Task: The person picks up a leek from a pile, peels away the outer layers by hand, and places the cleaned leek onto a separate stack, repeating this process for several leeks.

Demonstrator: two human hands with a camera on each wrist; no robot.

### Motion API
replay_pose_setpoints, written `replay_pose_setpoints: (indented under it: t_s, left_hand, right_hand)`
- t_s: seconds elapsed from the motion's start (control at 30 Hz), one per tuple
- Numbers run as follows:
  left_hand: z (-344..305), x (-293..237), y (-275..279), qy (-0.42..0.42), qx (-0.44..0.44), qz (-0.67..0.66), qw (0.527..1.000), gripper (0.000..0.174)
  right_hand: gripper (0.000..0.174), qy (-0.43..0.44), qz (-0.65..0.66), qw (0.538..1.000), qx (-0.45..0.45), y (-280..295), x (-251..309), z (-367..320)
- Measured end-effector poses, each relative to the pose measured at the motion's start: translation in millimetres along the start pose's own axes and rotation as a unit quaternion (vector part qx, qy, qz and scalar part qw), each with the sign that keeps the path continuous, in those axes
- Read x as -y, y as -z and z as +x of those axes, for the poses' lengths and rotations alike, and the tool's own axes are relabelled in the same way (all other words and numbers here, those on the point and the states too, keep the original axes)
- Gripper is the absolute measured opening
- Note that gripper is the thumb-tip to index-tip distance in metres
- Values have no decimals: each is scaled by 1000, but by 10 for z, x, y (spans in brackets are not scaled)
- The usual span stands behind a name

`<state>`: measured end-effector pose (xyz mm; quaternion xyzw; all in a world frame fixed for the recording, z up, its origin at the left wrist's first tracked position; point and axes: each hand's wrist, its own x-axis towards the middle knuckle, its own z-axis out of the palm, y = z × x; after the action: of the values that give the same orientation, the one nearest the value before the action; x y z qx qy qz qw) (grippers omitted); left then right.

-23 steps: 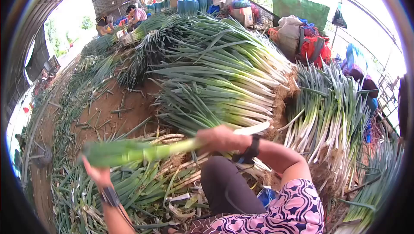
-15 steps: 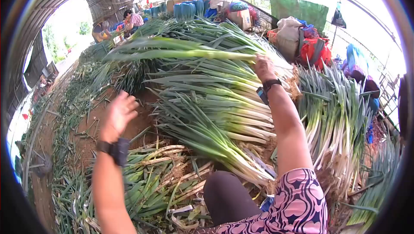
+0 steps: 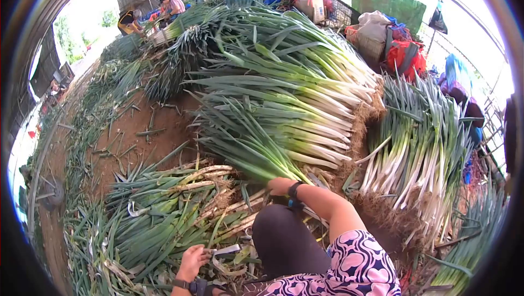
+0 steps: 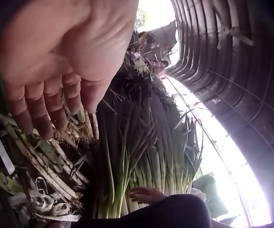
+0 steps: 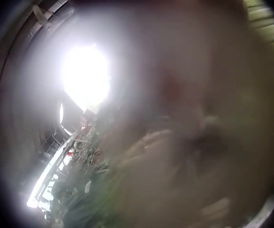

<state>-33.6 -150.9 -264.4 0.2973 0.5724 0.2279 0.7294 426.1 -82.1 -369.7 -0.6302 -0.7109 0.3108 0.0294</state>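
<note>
The leek stack lies in front of me, with white stalks and roots toward me and green tops fanning away. My right hand is at its lowest bundle, touching the stalks just above my knee. The right wrist view is a blur, so I cannot tell whether the fingers grip or only rest there. My left hand is well apart from the stack, low at my side, with fingers loose and straight and holding nothing. It hangs just above the peelings, beside the heap of loose leeks. A second stack stands to the right. The earth floor lies to the left, and two people sit at the far end.
</note>
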Motion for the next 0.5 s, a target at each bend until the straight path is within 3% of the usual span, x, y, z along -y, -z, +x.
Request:
replay_pose_setpoints:
  t_s: [0.13,0.27,0.3,0.33,0.37,0.4,0.5]
  left_hand:
    - [-358,214,298,-29,-39,-69,996,16]
    - [-551,280,460,-92,-13,-140,986,13]
    - [-617,225,440,-112,-5,-138,984,12]
    - [-709,162,402,-177,-15,-49,983,13]
    - [-785,121,479,-180,5,-75,981,13]
    - [-680,204,590,-168,-26,-185,968,13]
    - [-711,115,688,-173,-119,-257,943,13]
  right_hand:
    - [28,23,-28,995,98,279,493,89]
    - [31,113,-43,992,24,431,796,354]
    - [33,181,-60,981,36,498,874,465]
    - [33,208,-72,974,49,601,1076,510]
    - [33,234,-82,967,62,708,1275,551]
    - [30,251,-103,960,68,807,1545,578]
    - [29,266,-149,950,70,779,2198,852]
